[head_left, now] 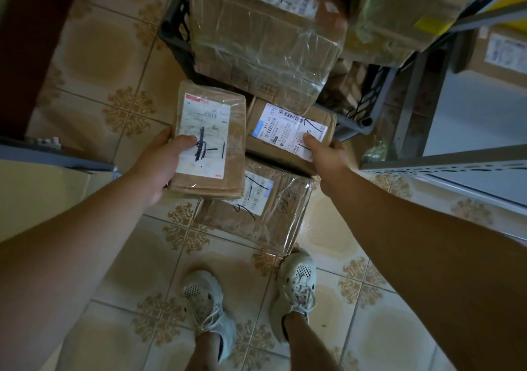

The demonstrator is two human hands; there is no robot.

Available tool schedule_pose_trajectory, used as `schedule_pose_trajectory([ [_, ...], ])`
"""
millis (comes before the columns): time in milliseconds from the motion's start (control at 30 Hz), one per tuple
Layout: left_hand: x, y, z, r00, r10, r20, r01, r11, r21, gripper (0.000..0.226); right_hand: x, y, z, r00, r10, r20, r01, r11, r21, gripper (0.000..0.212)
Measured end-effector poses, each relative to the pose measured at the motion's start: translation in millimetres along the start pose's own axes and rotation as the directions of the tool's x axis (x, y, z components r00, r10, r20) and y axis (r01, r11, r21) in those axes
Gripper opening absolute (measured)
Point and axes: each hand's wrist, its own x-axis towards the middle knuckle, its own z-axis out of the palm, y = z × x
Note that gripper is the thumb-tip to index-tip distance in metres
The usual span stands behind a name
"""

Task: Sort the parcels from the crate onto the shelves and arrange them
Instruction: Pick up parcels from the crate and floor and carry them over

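Currently both hands are occupied and apart. The left hand (159, 165) grips a parcel (211, 139), thumb on its label. The right hand (328, 154) grips a second parcel (288, 131), thumb likewise on the label. Both sit above a third parcel (256, 208) on the floor (114, 57), near the crate (174, 37), which holds a large box (265, 37). A shelf (445, 168) stands to the right.

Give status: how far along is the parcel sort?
Partway. Done: at least one box sits on the right shelf. In hand: left hand grips a small parcel, right hand grips the barcoded parcel. Left: a third parcel on the floor, the large parcel in the crate.
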Motion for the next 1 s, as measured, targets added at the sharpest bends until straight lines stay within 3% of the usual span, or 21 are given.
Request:
schedule_pose_trajectory([
  [67,0,0,1,1.0,0.003,-0.001,-0.003,1.0,-0.004,0.021,1,1,-1,0.999,0.042,0.013,-0.043,0.996,0.073,0.087],
  [200,-1,1,2,1.0,0.002,0.004,-0.002,1.0,0.002,0.011,9,6,-6,0.994,0.073,0.083,-0.087,0.981,0.174,0.07],
  [367,-2,4,1,1.0,0.002,0.009,-0.001,1.0,-0.008,0.013,5,8,-4,0.987,0.104,0.123,-0.119,0.985,0.123,0.103],
  [633,-14,5,5,0.999,0.022,0.036,-0.021,1.0,-0.022,0.033,-12,4,-30,1.0,-0.019,-0.017,0.019,1.0,-0.002,0.072],
  [1000,-59,27,8,0.998,-0.002,0.068,0.004,1.0,-0.021,0.034,-59,-10,-61,0.977,-0.062,-0.205,0.017,0.976,-0.216,0.075],
])
